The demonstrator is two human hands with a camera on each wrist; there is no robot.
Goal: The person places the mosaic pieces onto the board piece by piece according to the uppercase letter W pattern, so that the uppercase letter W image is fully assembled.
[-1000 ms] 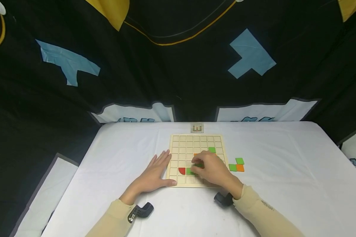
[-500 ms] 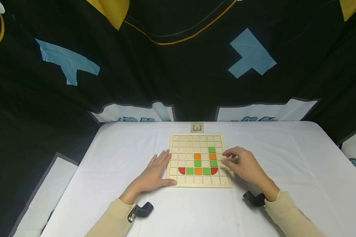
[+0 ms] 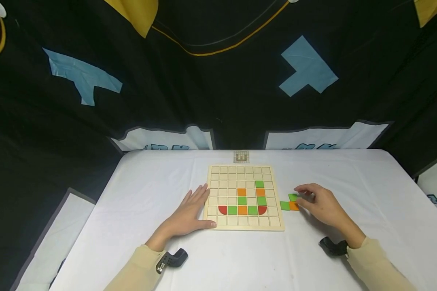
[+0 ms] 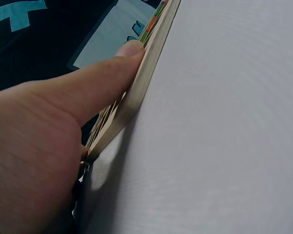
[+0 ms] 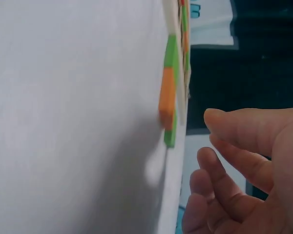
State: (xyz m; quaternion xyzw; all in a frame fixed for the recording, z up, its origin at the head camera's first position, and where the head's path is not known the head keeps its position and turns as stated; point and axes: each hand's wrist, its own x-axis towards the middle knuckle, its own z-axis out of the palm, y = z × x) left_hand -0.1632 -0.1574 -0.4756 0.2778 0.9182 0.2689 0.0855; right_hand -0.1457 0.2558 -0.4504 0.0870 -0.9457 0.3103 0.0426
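A wooden grid board (image 3: 223, 176) lies on the white table. Coloured tiles sit in its cells: a bottom row with an orange tile (image 3: 242, 210) in the middle and a red rounded tile (image 3: 222, 210) at one end, plus two upright columns of green and orange. My left hand (image 3: 187, 214) rests on the board's left edge, its thumb (image 4: 105, 80) along the near corner. Right of the board lie two green tiles (image 3: 285, 205) and a loose orange tile (image 3: 293, 206). My right hand (image 3: 324, 206) hovers beside them, fingers slightly bent, holding nothing; the right wrist view shows a gap between hand and tiles.
A small card (image 3: 241, 157) with a printed grid pattern lies behind the board. White tablecloth (image 3: 368, 182) spreads out on both sides. A dark curtain (image 3: 218, 93) with blue and yellow shapes hangs beyond the table. Each wrist carries a black camera (image 3: 176, 258).
My right hand has moved right, off the board and over to the loose tiles, uncovering the green, orange and red tiles in the grid. The left hand has stayed put.
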